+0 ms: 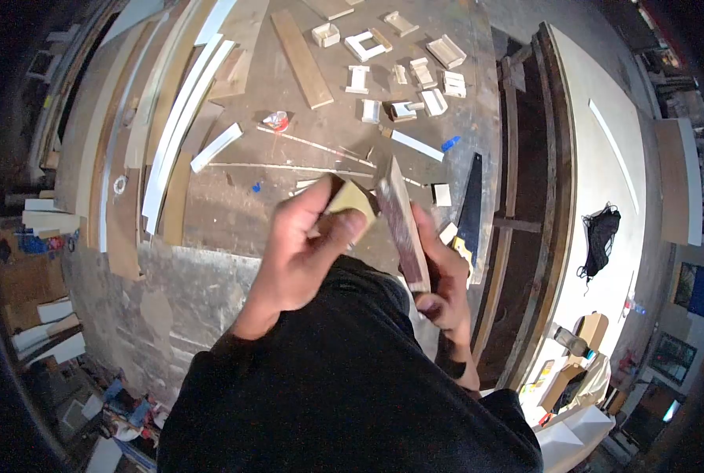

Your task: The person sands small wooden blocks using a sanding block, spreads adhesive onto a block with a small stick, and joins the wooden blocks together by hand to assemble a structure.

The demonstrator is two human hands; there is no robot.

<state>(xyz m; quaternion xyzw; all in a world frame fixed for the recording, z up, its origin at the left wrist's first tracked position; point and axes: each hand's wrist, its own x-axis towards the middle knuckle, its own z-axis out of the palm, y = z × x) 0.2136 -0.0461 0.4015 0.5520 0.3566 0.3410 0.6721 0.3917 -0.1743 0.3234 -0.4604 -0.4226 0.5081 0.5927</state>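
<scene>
My left hand [295, 248] is closed round a small pale-yellow block [347, 200], its thumb lying over the near face. Opposite it, my right hand [445, 272] grips a flat wooden board [404, 236] that stands tilted on edge, with a worn reddish-brown face turned toward the block. A narrow gap seems to part the two pieces, though blur makes contact hard to judge. Beyond the right hand lies a handsaw [470, 201] with a dark blade and a yellow handle, partly hidden by the fingers.
Several small wooden box-like pieces [423, 72] are spread over the far part of the worktable [234, 201]. Long boards and white strips [186, 130] lie at the left. A red-and-white roll [276, 121] sits near thin sticks. On the right panel rests a black strapped item [600, 240].
</scene>
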